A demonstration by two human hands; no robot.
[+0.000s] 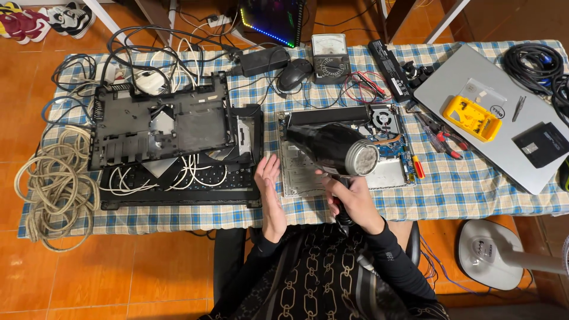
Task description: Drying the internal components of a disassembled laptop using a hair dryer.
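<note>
My right hand (352, 198) grips the handle of a black hair dryer (335, 148) with a silver back end. Its barrel lies over an opened laptop base (391, 172) showing a circuit board and fan. My left hand (268, 186) is flat and open, palm facing right, at the left edge of that base beside the silver metal plate (296, 175). Left of it lies a black laptop bottom shell (160, 127) stacked over a keyboard part.
A checked cloth (462, 189) covers the table. A closed silver laptop (492, 118) at right carries a yellow case (472, 117), tweezers and a black drive. Screwdrivers (441, 139), a multimeter (330, 56), a mouse (294, 74), a power adapter and coiled cables (56, 178) lie about. A fan base (489, 252) stands on the floor.
</note>
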